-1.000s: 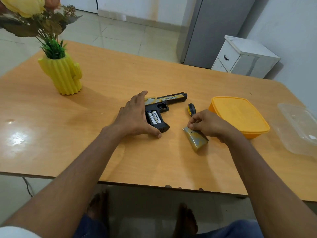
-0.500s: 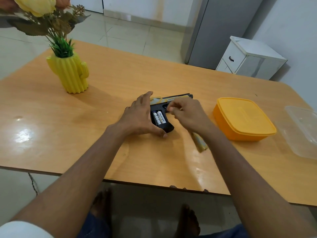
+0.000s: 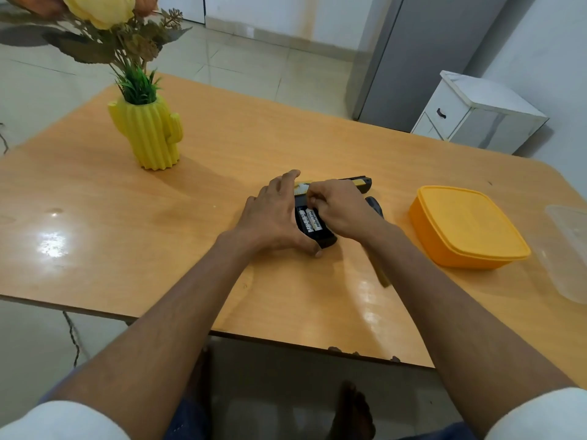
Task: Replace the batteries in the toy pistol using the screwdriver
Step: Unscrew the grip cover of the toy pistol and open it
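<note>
The black and gold toy pistol lies on its side mid-table, its grip compartment uncovered. Two white batteries sit side by side in it. My left hand rests flat against the pistol's left side with fingers straight and the thumb at the bottom of the grip. My right hand hovers over the pistol, its curled fingertips pinching the upper end of a battery. The dark screwdriver lies just right of my right hand. The gold battery cover peeks out from under my right forearm.
A yellow cactus vase with flowers stands at the back left. An orange lidded box sits to the right, with a transparent container at the table's right edge. The wooden table ends close to my body.
My right hand left the battery cover on the table and moved left onto the pistol, its fingertips now down at the batteries. My left hand stays on the pistol.
</note>
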